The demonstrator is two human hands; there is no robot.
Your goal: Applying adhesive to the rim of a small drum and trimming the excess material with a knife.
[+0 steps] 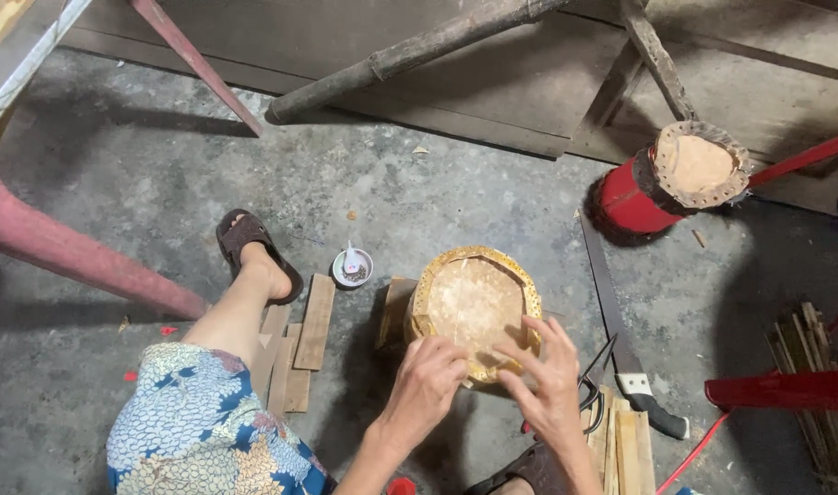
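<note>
While drum (pixel 474 307) stands upright, both hands (pixel 488 385) touch near rim.

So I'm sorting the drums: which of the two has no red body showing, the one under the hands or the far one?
The yellow-rimmed drum under the left hand and right hand. The far drum, upper right, shows a red body.

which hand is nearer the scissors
Right. The right hand is on the drum's near rim, just left of the scissors; the left hand is further left, across the rim.
</note>
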